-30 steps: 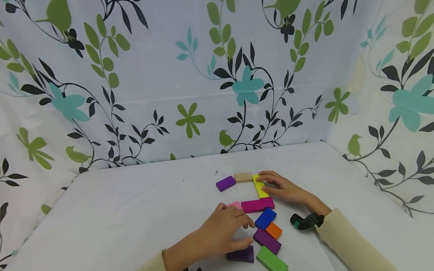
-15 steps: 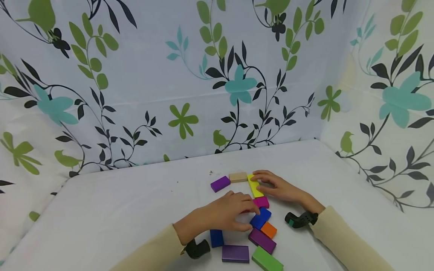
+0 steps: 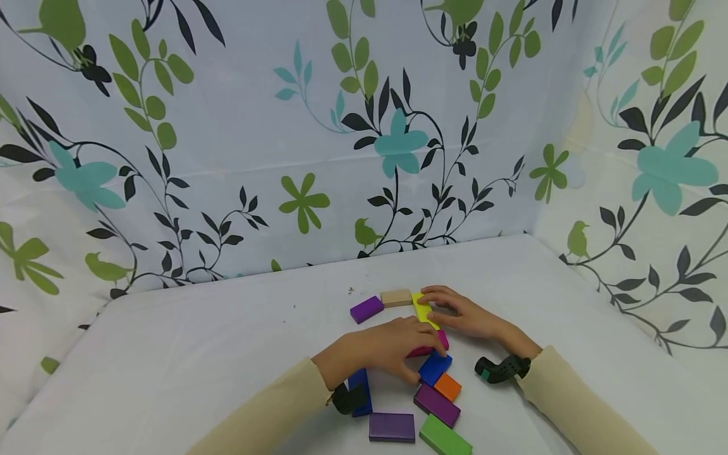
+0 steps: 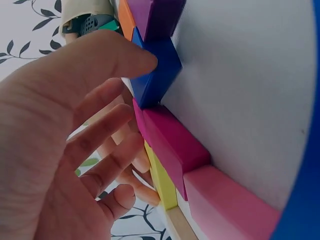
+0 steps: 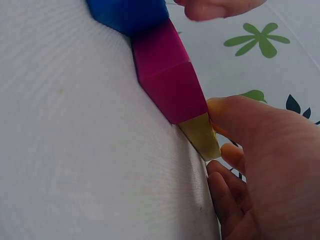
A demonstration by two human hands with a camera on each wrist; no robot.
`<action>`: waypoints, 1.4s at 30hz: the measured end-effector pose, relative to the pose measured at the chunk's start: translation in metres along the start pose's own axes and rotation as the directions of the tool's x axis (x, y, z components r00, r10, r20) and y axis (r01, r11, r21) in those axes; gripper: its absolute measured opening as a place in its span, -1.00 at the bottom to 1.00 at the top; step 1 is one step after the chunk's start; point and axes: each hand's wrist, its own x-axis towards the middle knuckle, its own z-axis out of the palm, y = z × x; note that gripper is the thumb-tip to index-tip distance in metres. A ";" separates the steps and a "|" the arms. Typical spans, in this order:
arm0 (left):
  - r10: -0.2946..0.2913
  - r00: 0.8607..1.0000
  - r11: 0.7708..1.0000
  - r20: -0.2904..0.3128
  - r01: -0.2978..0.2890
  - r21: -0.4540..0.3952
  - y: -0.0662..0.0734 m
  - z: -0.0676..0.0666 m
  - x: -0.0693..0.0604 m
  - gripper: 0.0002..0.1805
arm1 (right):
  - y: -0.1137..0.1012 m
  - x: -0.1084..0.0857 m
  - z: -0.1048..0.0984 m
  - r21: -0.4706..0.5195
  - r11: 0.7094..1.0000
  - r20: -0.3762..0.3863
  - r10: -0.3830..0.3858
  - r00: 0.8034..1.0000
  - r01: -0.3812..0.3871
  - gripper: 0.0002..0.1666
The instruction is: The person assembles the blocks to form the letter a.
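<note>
My left hand (image 3: 392, 346) hovers over the row of blocks, its fingers loosely spread. Its thumb lies at the near side of a blue block (image 3: 435, 370); whether it touches is unclear. A magenta block (image 4: 175, 140) and a pink block (image 4: 227, 202) show in the left wrist view; the hand hides most of them from the head view. My right hand (image 3: 469, 316) rests along the right side of a yellow block (image 3: 421, 308), with thumb and fingertips against it. A short magenta block (image 5: 170, 75) adjoins the yellow one in the right wrist view.
An orange block (image 3: 448, 387), a plum block (image 3: 436, 404), a green block (image 3: 446, 435) and a dark purple block (image 3: 392, 428) lie nearer. A dark blue block (image 3: 359, 385) is beside my left wrist. A violet block (image 3: 366, 309) and a beige block (image 3: 396, 297) are farther back.
My left hand has moved forward and right from the pink block toward the blue block, uncovering the dark blue block near its wrist. My right hand stays at the yellow block.
</note>
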 end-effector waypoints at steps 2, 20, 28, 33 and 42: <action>0.002 1.000 1.000 0.014 -0.002 0.016 0.001 0.001 0.002 -0.45 | -0.001 0.000 0.001 -0.001 1.000 0.001 -0.003 1.000 0.003 -0.58; 0.021 0.999 0.991 -0.041 -0.015 0.133 0.011 0.007 0.010 -0.49 | -0.004 0.000 0.001 -0.018 1.000 -0.002 -0.014 1.000 0.014 -0.60; 0.039 0.996 0.973 -0.081 -0.020 0.228 0.013 0.012 0.014 -0.45 | -0.002 -0.001 0.002 -0.024 0.999 0.005 -0.023 1.000 0.023 -0.59; 0.045 0.997 0.982 -0.064 -0.032 0.187 0.010 0.011 0.012 -0.45 | 0.000 0.001 0.002 -0.028 0.999 0.008 -0.014 1.000 0.014 -0.58; 0.032 0.994 0.971 -0.106 -0.006 0.238 0.013 0.014 0.016 -0.46 | -0.001 0.000 0.001 -0.023 0.999 0.004 -0.038 0.999 0.038 -0.58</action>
